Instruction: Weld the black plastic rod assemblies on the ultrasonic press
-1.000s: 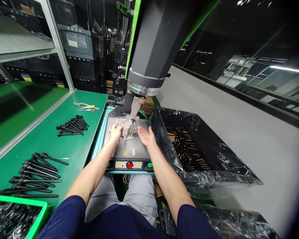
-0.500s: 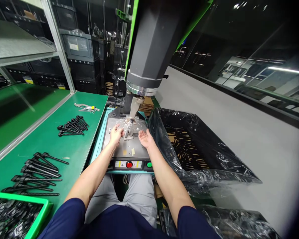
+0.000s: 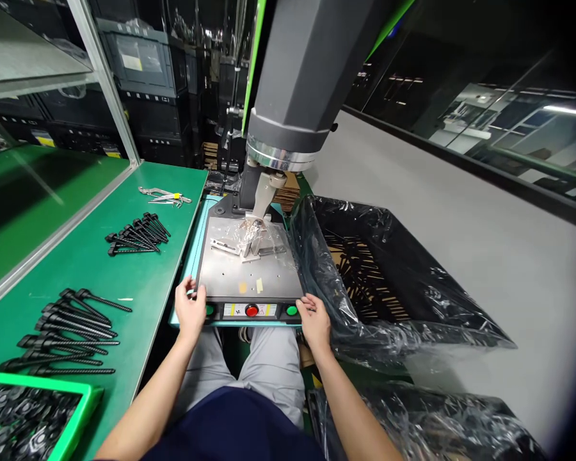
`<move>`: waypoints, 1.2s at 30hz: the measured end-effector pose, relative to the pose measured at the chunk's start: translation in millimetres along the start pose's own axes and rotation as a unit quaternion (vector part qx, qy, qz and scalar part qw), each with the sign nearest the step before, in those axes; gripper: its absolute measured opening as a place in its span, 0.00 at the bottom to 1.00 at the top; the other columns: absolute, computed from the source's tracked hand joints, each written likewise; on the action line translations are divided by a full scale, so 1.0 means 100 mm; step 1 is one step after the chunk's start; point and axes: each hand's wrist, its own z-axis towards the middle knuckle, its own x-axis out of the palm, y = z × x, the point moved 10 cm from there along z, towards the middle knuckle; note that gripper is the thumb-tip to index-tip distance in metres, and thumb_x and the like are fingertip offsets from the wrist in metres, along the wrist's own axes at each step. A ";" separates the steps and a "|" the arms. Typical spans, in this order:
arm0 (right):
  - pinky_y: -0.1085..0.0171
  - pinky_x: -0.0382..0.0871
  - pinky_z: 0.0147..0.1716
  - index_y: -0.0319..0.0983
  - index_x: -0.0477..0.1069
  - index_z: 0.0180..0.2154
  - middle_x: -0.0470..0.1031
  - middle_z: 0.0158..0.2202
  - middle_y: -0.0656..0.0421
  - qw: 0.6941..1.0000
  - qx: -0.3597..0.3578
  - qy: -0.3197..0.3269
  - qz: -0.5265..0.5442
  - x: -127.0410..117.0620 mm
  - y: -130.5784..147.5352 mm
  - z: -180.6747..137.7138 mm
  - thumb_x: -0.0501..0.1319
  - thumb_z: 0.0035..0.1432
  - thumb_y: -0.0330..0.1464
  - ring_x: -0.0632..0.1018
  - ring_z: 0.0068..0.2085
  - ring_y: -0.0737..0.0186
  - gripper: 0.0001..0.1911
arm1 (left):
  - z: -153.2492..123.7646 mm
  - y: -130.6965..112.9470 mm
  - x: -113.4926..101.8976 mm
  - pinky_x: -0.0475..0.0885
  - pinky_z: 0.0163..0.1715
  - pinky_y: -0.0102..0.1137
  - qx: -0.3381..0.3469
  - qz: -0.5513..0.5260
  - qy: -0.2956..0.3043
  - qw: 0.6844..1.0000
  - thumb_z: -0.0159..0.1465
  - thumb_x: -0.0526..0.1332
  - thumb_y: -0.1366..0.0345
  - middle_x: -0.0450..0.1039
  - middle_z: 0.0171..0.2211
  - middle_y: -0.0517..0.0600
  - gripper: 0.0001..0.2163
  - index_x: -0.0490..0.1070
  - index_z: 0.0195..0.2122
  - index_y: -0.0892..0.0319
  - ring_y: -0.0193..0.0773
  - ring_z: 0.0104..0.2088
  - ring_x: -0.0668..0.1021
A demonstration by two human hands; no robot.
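Observation:
A press machine stands before me, its grey head (image 3: 292, 96) above a metal base plate (image 3: 249, 275). On the plate sits a small fixture (image 3: 248, 240) under clear film. My left hand (image 3: 190, 310) rests at the plate's front left corner, thumb by the left green button (image 3: 209, 310), fingers apart. My right hand (image 3: 313, 320) lies at the front right corner, thumb touching the right green button (image 3: 292, 310). A red button (image 3: 252, 310) sits between them. Neither hand holds anything.
Black long-stemmed parts lie in two piles (image 3: 137, 234) (image 3: 70, 330) on the green bench (image 3: 100, 269). Pliers (image 3: 166, 196) lie further back. A green tray (image 3: 29, 416) of black pieces is at the near left. A plastic-lined black bin (image 3: 384, 282) stands right of the machine.
Both hands drew back from the fixture in the middle of the plate to the front corners beside the green buttons. The view shifted slightly.

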 end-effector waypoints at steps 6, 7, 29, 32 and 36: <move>0.43 0.63 0.57 0.34 0.64 0.59 0.67 0.58 0.39 0.975 -0.088 0.011 -0.206 -0.10 -0.48 -0.04 0.62 0.51 0.52 0.69 0.59 0.40 0.40 | -0.18 0.53 0.03 0.63 0.62 0.49 0.011 0.128 0.102 0.986 0.56 0.66 0.52 0.66 0.57 0.61 0.34 0.63 0.62 0.60 0.54 0.60 0.68; 0.44 0.64 0.57 0.34 0.62 0.60 0.67 0.59 0.39 0.975 -0.086 0.023 -0.203 -0.05 -0.55 -0.03 0.61 0.52 0.52 0.69 0.59 0.40 0.41 | -0.17 0.60 0.04 0.64 0.61 0.47 0.009 0.118 0.119 0.986 0.56 0.66 0.51 0.65 0.58 0.60 0.34 0.63 0.62 0.58 0.52 0.60 0.69; 0.45 0.58 0.63 0.38 0.60 0.63 0.59 0.67 0.45 0.994 -0.018 0.056 -0.092 0.01 -1.04 0.03 0.58 0.55 0.56 0.62 0.67 0.44 0.43 | -0.18 0.93 -0.06 0.68 0.59 0.45 -0.070 0.016 0.145 0.987 0.58 0.64 0.50 0.69 0.57 0.57 0.27 0.70 0.57 0.55 0.49 0.56 0.74; 0.45 0.58 0.63 0.38 0.60 0.63 0.59 0.67 0.45 0.994 -0.016 0.057 -0.088 0.02 -1.06 0.03 0.58 0.54 0.57 0.62 0.67 0.45 0.44 | -0.20 0.95 -0.04 0.67 0.59 0.45 -0.077 0.009 0.143 0.987 0.58 0.64 0.51 0.69 0.57 0.57 0.26 0.70 0.56 0.55 0.49 0.56 0.74; 0.45 0.59 0.62 0.37 0.61 0.63 0.59 0.66 0.44 0.994 -0.010 0.059 -0.086 0.02 -1.03 0.03 0.58 0.52 0.59 0.62 0.66 0.44 0.45 | -0.18 0.78 -0.14 0.70 0.56 0.46 -0.081 0.037 0.078 0.993 0.58 0.64 0.51 0.72 0.54 0.58 0.23 0.72 0.52 0.57 0.50 0.53 0.76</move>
